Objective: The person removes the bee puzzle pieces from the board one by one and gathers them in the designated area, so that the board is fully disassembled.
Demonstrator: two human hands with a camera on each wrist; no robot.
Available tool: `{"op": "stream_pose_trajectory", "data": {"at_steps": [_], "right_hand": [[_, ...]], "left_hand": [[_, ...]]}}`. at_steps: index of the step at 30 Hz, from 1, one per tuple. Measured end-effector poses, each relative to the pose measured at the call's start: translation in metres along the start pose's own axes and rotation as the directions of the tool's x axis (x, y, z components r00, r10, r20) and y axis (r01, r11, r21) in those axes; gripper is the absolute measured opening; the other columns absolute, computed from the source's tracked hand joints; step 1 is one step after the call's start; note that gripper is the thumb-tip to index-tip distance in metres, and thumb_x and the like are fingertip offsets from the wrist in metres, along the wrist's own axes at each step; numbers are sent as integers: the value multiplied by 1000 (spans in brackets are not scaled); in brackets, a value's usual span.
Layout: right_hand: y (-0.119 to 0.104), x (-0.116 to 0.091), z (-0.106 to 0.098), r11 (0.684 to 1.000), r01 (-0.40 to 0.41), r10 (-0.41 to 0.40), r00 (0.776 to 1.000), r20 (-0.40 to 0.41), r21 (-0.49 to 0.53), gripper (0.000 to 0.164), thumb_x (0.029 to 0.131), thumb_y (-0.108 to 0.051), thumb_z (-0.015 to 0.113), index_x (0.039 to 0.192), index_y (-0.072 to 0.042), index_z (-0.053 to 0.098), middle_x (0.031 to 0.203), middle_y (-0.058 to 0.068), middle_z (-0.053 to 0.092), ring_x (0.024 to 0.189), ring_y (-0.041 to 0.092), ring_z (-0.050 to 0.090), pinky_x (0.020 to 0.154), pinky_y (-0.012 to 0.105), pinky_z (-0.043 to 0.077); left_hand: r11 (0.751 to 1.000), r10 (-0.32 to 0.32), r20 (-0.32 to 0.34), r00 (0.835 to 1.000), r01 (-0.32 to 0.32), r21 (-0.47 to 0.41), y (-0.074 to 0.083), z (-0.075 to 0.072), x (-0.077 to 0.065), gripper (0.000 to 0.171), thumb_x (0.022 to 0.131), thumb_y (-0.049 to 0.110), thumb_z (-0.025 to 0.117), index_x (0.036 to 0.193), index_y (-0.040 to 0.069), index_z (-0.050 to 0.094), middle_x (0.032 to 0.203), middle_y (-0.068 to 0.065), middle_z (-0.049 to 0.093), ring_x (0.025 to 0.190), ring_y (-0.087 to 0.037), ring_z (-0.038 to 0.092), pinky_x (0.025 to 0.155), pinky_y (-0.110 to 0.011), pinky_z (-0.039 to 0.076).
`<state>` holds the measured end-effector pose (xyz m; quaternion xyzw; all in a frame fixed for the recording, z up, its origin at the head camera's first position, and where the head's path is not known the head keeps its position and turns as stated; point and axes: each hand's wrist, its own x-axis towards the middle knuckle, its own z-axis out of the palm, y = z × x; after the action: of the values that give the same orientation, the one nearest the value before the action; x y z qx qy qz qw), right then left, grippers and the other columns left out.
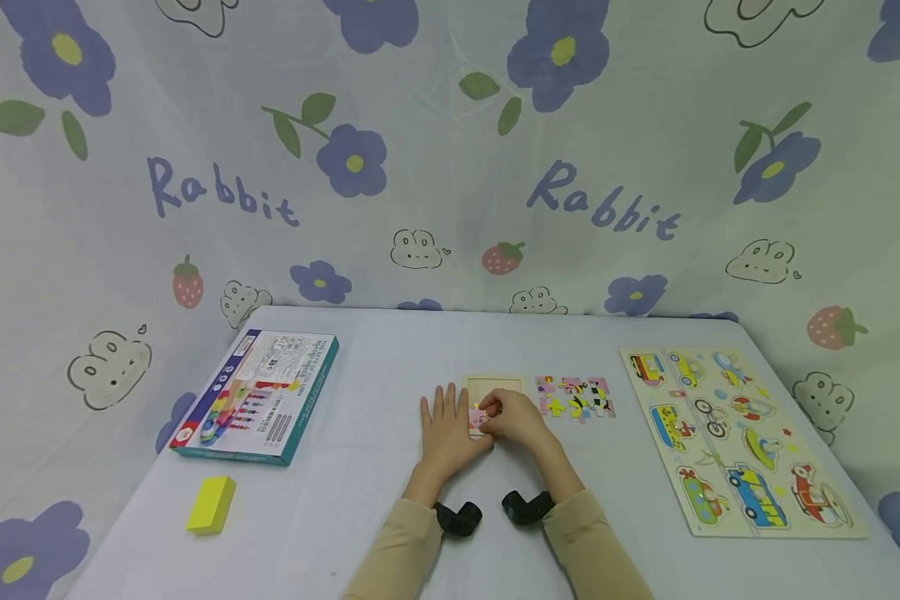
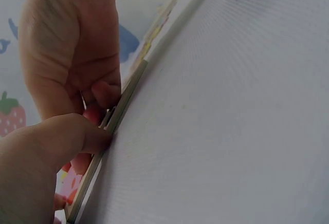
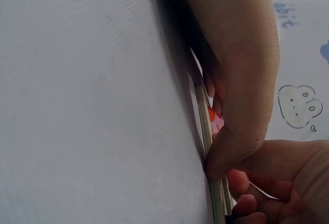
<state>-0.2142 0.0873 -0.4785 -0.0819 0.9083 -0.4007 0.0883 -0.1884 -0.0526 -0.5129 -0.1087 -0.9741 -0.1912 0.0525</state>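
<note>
A small wooden puzzle tray lies mid-table in the head view, with pink puzzle pieces in its lower left part. My left hand rests along the tray's left side, fingers straight and spread. Its thumb touches the tray's near edge in the left wrist view. Over the tray's lower right, my right hand has its fingers curled and appears to pinch a puzzle piece, mostly hidden by the fingertips. Right of the tray lie several loose jigsaw pieces, pink, yellow and black.
A flat cardboard box lies at the left, with a yellow block nearer the front. At the right is a wooden vehicle puzzle board. A patterned cloth hangs behind the table.
</note>
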Motion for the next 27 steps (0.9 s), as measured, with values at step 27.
{"op": "stream_pose_trajectory", "data": {"at_steps": [27], "right_hand": [[9, 2, -15, 941, -97, 96, 995, 18, 325, 24, 81, -11, 69, 101, 0, 64, 79, 4, 63, 64, 11, 54, 55, 23, 45]], "left_hand": [[1000, -12, 33, 999, 12, -5, -1, 1, 0, 90, 76, 55, 59, 142, 1, 32, 148, -20, 26, 139, -38, 12, 108, -57, 1]]}}
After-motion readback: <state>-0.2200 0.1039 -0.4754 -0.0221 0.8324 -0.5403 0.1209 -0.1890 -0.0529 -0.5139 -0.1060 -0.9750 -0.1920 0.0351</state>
